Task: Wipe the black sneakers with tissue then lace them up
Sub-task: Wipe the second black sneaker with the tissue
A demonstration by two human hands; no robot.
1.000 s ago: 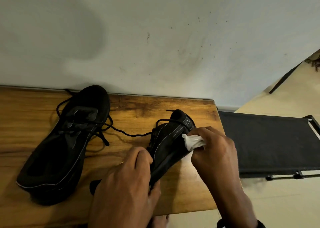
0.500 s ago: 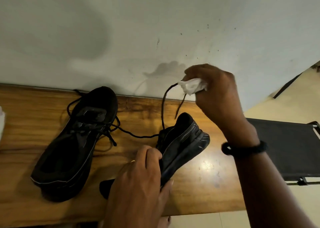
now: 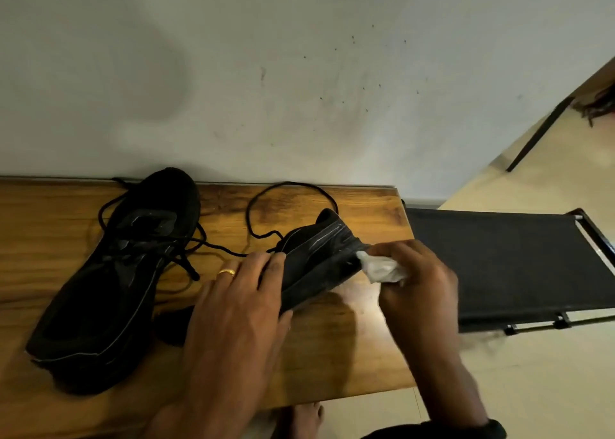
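Two black sneakers are on a wooden table (image 3: 359,355). The left sneaker (image 3: 113,282) lies flat with its toe toward the wall and its laces loose. The right sneaker (image 3: 316,259) is tipped on its side, and my left hand (image 3: 239,308) grips it around the middle. My right hand (image 3: 416,282) pinches a crumpled white tissue (image 3: 379,268) and presses it against the toe end of that sneaker. A loose black lace (image 3: 286,202) from the right sneaker loops on the table behind it.
A pale wall (image 3: 299,72) rises directly behind the table. A black folding cot or stand (image 3: 506,262) sits to the right of the table on a cream floor. A bare foot (image 3: 306,422) shows below the table's front edge.
My right hand came down from holding the lace up by the wall and now presses the tissue on the sneaker's toe. The lace has dropped into a loop on the table.
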